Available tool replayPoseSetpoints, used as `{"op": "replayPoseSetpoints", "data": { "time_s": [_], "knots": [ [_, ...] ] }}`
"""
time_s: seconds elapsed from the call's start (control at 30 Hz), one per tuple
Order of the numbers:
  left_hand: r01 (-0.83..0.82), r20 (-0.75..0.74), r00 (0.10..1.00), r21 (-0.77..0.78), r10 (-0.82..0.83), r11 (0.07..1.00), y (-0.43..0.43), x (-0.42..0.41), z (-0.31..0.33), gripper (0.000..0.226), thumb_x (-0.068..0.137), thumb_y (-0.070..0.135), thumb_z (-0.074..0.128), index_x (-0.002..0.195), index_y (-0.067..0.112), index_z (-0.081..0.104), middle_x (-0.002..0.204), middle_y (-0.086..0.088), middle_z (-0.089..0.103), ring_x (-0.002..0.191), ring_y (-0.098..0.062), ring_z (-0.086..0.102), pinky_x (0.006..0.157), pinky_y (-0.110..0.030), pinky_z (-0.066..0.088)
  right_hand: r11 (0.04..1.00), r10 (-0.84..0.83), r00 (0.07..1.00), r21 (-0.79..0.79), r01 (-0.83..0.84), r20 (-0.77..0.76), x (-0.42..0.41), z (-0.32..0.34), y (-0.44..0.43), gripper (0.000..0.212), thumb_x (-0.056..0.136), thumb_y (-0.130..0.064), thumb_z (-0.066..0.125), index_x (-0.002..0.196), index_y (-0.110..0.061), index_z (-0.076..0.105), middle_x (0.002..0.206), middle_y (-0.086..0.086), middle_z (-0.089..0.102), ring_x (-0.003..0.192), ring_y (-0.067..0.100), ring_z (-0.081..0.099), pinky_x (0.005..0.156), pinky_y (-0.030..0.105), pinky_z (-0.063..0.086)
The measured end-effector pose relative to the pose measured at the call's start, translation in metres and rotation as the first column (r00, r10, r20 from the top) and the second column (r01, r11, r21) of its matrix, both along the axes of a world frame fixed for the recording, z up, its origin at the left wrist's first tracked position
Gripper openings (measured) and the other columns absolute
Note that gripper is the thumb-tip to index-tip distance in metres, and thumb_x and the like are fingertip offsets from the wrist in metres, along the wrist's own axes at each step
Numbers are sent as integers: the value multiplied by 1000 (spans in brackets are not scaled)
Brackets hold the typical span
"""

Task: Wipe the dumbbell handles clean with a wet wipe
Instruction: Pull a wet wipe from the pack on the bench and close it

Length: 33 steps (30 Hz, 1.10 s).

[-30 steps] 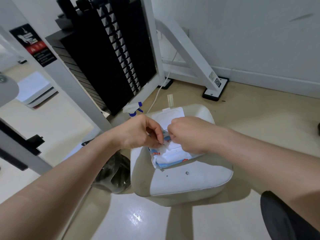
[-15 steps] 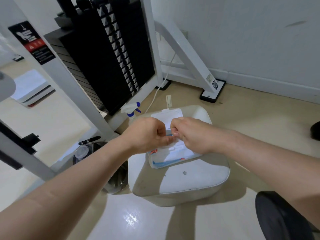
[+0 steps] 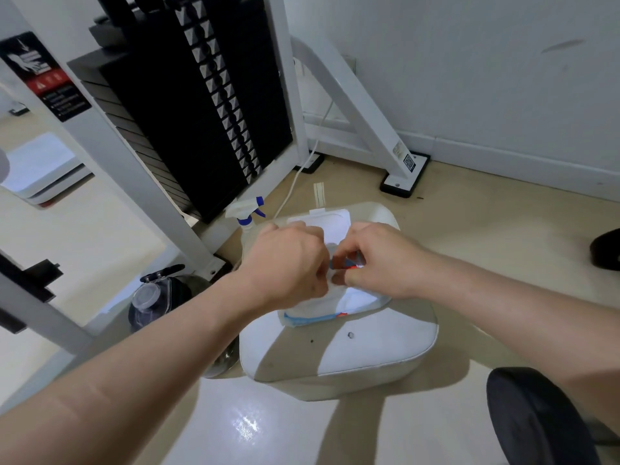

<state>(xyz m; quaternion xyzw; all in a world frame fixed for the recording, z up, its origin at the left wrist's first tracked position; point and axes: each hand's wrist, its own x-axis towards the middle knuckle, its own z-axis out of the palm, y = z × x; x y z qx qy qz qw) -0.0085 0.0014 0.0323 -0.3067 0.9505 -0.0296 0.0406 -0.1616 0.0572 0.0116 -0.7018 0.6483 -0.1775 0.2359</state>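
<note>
A white pack of wet wipes (image 3: 330,308) with a blue edge lies on a white padded seat (image 3: 369,357), its flip lid (image 3: 327,221) standing open at the far end. My left hand (image 3: 288,263) and my right hand (image 3: 379,260) meet over the pack's opening, fingers curled and pinching at it. What the fingertips hold is hidden between the hands. A black dumbbell head (image 3: 536,417) sits at the lower right; its handle is out of sight.
A black weight stack (image 3: 201,102) in a white machine frame (image 3: 134,169) rises behind the seat. A spray bottle (image 3: 246,213) and a clear water jug (image 3: 154,300) stand left of the seat. Another dark object (image 3: 607,250) lies at the right edge.
Both hands stay pinched together over the pack's opening, with only small finger shifts. My view has tilted a little, bringing the jug and the dumbbell head further into sight.
</note>
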Motion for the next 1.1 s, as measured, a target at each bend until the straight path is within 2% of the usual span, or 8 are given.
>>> {"op": "replayPoseSetpoints", "data": {
  "time_s": [0.13,0.3,0.4,0.5,0.67,0.8,0.97,1.1],
  "knots": [
    [-185,-252,916,425,312,886,-7,4,-1,11,72,22,69,73,12,72,76,6,53,70,-18,56,57,-30,49,1000,-15,1000,-2,15,-6,5,-1,-2,8,79,-30,70,81,-22,70,79,-5,59,77,13,55,69,28,48],
    [-198,-309,736,753,603,628,-5,8,-1,4,71,5,67,68,8,68,74,1,59,59,-16,53,46,-26,44,997,-72,986,53,65,149,2,2,-6,8,75,-25,77,76,-23,69,62,-13,57,58,1,51,60,19,41],
    [-195,-289,738,775,610,601,-8,12,1,8,76,7,66,70,11,69,72,1,63,61,-12,56,53,-25,49,987,-128,952,130,94,280,-3,1,-8,8,80,-20,73,74,-23,71,59,-10,61,53,6,53,59,28,48],
    [-177,-276,828,696,488,695,-8,11,3,9,80,20,69,75,13,70,78,-2,67,67,-16,61,64,-29,53,981,-154,936,159,108,316,-5,-2,-8,14,85,-16,66,72,-22,68,61,-5,63,54,13,52,57,34,52],
    [-155,-277,885,582,374,798,-5,4,0,7,78,16,73,72,16,71,76,-2,68,70,-24,65,60,-38,55,994,-84,972,93,65,218,-2,-2,-3,8,83,-16,67,79,-23,68,63,-13,58,51,-2,50,54,10,41],
    [-161,-325,758,747,566,645,-8,8,-3,21,75,-6,67,64,13,70,60,12,61,57,-6,55,54,-23,49,995,-59,978,89,42,199,-3,-2,-2,12,78,-17,73,88,-21,70,67,-12,57,54,1,48,62,18,45],
    [-40,-344,639,878,688,477,-19,22,-6,37,72,-22,58,57,10,67,58,-3,61,51,-11,53,43,-17,40,994,-85,965,89,64,248,-2,-3,-3,12,78,-15,74,89,-18,71,65,-9,57,55,5,48,64,26,49],
    [29,-349,620,905,703,424,-22,25,-11,36,70,-26,54,58,6,66,61,-7,61,51,-11,55,44,-17,41,979,-184,922,149,140,340,-5,-3,-3,7,84,-16,68,82,-21,73,63,-6,64,53,9,54,49,22,47]
  ]
}}
